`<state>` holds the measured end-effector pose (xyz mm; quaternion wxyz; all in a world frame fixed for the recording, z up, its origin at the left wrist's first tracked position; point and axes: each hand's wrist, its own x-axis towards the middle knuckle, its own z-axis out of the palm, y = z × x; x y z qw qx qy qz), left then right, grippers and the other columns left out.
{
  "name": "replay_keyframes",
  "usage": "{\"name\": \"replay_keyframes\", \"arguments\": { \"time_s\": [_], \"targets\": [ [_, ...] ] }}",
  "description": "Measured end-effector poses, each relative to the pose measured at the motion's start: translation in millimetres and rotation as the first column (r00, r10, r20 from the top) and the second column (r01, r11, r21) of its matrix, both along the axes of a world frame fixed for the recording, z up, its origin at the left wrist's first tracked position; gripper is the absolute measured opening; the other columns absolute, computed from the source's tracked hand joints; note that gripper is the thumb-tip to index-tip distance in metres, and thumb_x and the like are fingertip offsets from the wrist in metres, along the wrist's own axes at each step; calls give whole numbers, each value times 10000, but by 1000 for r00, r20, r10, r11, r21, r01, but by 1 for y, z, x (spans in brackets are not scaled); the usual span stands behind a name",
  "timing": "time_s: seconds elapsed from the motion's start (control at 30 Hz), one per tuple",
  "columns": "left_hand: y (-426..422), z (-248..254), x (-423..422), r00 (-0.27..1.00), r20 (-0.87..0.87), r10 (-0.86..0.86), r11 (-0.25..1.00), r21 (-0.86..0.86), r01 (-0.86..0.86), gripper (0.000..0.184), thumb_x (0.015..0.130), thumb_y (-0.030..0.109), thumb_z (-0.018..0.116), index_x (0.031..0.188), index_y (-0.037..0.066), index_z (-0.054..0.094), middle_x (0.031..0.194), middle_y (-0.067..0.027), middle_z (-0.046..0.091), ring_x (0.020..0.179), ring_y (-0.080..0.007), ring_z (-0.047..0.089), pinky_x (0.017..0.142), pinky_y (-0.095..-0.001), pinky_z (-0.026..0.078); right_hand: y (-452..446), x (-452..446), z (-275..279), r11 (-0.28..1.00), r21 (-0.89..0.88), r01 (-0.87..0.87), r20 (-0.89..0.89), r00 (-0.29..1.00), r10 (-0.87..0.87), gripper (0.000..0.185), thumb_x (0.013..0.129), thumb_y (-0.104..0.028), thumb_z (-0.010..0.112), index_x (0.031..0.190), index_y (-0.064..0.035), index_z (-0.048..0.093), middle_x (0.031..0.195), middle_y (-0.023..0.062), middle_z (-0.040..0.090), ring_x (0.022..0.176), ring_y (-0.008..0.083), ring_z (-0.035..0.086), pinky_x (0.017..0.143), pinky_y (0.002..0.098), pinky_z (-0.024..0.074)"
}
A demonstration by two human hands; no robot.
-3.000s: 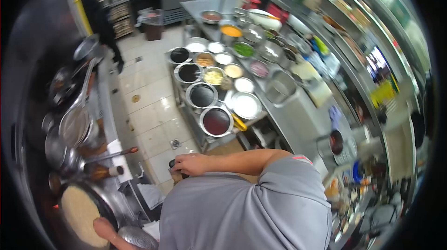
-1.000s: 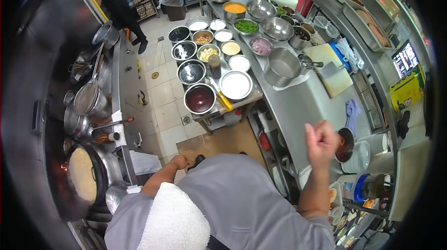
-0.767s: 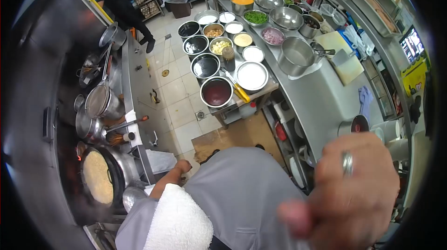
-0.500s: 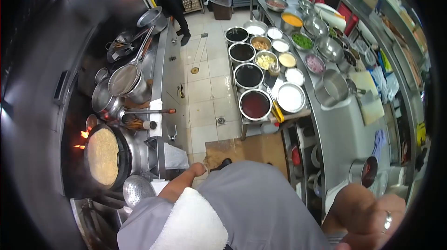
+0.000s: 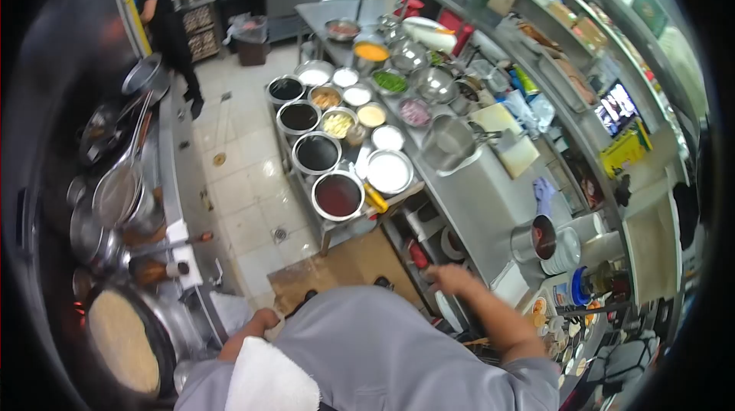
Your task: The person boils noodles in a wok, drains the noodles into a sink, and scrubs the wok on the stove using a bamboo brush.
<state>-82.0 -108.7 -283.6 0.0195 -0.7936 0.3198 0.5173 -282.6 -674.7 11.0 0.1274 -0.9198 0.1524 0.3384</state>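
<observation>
My left hand [image 5: 266, 319] hangs low at my left side, near the stove's edge. Its fingers are curled in, and what they hold, if anything, is hidden. In front of my body on the right, my right hand [image 5: 452, 279] is slightly blurred, with its fingers apart and nothing seen in them. It is nearest to the shelves under the counter. On the left, a large flat pale round [image 5: 124, 340] lies in a dark wok [image 5: 162, 361], with flame at its far left side. A white towel [image 5: 272, 380] lies over my left side.
Pots of dark liquid [image 5: 338, 195] and bowls of ingredients stand on a low table. A steel counter [image 5: 490, 200] runs along the right, bearing a large pot [image 5: 449, 144] and cutting board [image 5: 514, 152]. Pans and strainers [image 5: 117, 194] line the stove. Another person [image 5: 164, 28] stands at the far left.
Since half a second ago, the view has turned right and my right hand has moved inward from the lower right. Three seconds ago, my left hand was at the pale round; now it is by my side.
</observation>
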Motion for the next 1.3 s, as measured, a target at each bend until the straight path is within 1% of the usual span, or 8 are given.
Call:
{"name": "replay_keyframes", "arguments": {
  "time_s": [0.1,0.13,0.2,0.27,0.33,0.97,1.03,1.3],
  "targets": [
    [24,-38,13,998,67,-11,999,-48,14,488,938,433,518,1042,51,802,1164,-226,738,1135,-376,698,1002,-464,530,30,-101,-120,712,458,532,378,608,-698,278,959,-279,697,1157,-86,726,1007,168,747,942,392,701,864,470,552],
    [12,-21,23,996,75,40,999,-39,-37,470,937,416,524,1028,49,803,1123,-221,748,1087,-380,712,973,-473,542,62,-129,-143,717,309,625,623,437,-650,308,964,-286,655,1172,-65,706,971,175,750,907,357,732,805,442,563],
    [25,0,27,996,70,48,996,-72,-43,403,917,372,583,983,42,803,1025,-209,766,978,-365,740,892,-472,569,108,-217,-238,407,-106,907,314,419,-852,396,988,-371,622,1210,-53,705,1062,195,745,993,389,709,896,454,556],
    [27,-1,44,998,66,-6,991,-134,15,354,895,345,639,950,36,802,966,-202,773,917,-345,755,838,-460,584,113,-234,-223,602,-41,797,-67,599,-798,397,975,-375,632,1209,-64,711,1070,193,746,1003,385,711,901,454,557],
    [17,9,57,997,64,30,994,-110,-23,349,892,342,643,948,36,802,963,-201,774,914,-343,756,835,-457,584,107,-227,-210,668,23,744,-95,667,-739,399,962,-379,642,1208,-75,718,1077,190,748,1012,382,712,905,454,559],
    [-18,46,26,911,119,395,915,-142,-378,304,866,314,687,923,37,799,938,-191,775,892,-319,760,808,-435,585,-9,-66,-212,898,251,361,144,903,-404,412,858,-437,716,1175,-181,779,1071,160,778,1020,326,745,928,428,580],
    [-28,54,12,902,138,409,910,-136,-392,300,863,311,692,921,37,798,936,-190,775,890,-317,760,805,-433,585,-36,-86,-250,958,259,120,166,972,-167,377,898,-418,661,1112,-135,789,1031,172,778,961,313,752,882,434,586],
    [-68,76,-10,863,181,472,881,-137,-453,282,852,299,710,911,37,797,925,-186,775,881,-307,762,793,-423,586,-84,-138,-259,889,213,405,-164,912,-376,353,917,-379,637,1081,-102,782,1025,185,768,953,310,739,874,447,578]
  ]
}}
